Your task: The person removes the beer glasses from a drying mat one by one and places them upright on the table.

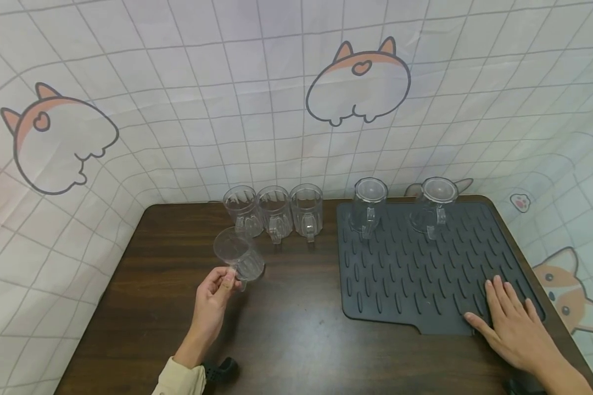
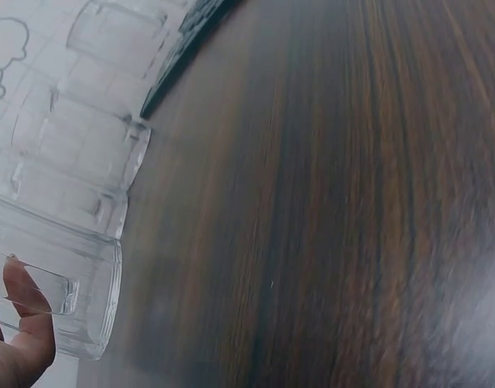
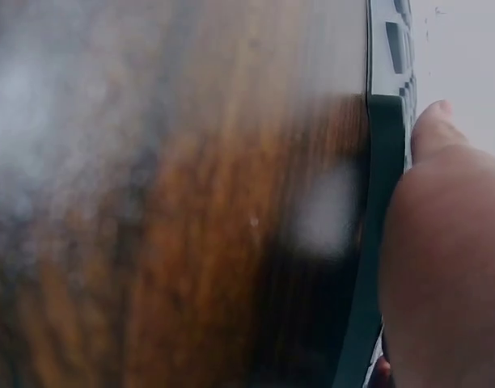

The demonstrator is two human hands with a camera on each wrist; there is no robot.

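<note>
My left hand (image 1: 214,293) grips the handle of a clear glass mug (image 1: 251,263) between thumb and fingers. The mug has its rim up and leans a little to the left; whether its base touches the table I cannot tell. In the left wrist view, a finger passes through the handle of this mug (image 2: 90,279). Just behind it stand three more clear mugs (image 1: 275,211) in a row, handles toward me. My right hand (image 1: 516,329) lies flat with fingers spread on the front right corner of a dark grey drying mat (image 1: 390,280).
Two clear mugs stand upside down at the back of the mat, one on the left (image 1: 368,206) and one further right (image 1: 432,208). The dark wooden table (image 1: 296,329) meets a white grid-patterned cloth (image 1: 217,109) at its back and sides.
</note>
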